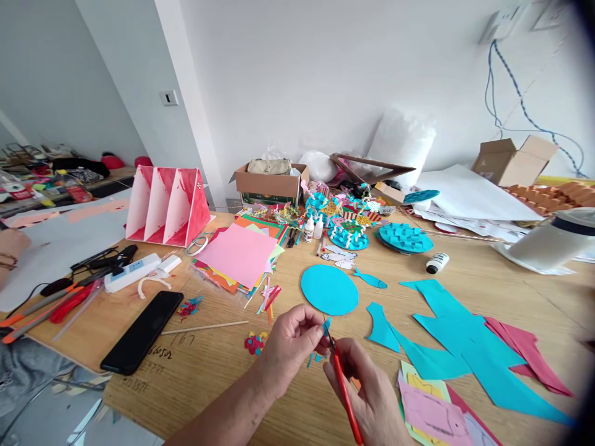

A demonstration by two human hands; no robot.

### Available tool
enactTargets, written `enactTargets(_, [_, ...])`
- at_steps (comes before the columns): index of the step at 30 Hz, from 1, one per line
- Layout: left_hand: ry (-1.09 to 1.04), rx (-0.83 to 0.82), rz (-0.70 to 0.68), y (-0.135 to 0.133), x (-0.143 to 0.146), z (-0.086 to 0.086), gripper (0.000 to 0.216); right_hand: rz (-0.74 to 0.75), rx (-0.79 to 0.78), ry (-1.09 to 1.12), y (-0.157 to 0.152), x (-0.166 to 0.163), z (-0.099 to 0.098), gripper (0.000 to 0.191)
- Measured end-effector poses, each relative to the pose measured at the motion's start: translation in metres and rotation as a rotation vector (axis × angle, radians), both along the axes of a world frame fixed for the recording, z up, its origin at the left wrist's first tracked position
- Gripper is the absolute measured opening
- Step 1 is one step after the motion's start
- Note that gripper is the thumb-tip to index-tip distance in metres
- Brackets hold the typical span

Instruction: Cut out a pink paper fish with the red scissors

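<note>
Blue paper [327, 324] sits pinched between left fingers [315, 338].

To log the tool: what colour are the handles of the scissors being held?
The scissor handles are red, showing best in the head view.

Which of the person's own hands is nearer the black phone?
Left. The left hand, holding a small blue piece, is right of the black phone; the right hand, holding red-handled scissors, is farther right.
</note>
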State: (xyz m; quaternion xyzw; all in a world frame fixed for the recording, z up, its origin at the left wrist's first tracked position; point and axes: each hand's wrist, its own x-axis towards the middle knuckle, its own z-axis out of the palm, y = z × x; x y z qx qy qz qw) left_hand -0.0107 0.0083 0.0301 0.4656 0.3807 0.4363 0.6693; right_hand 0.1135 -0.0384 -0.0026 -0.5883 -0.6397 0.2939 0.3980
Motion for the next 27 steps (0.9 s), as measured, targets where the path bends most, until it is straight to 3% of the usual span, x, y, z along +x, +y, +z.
enactTargets(9, [0.064,0.012,-0.037,-0.001,-0.003,0.002,0.015,-0.041,-0.02,0.062,-0.003,-0.002,0.002,0.025])
enactTargets(27, [0.079,-0.006,0.001,-0.002,-0.005,0.0,0.013,-0.069,0.025,-0.061,-0.004,0.0,-0.011,0.032])
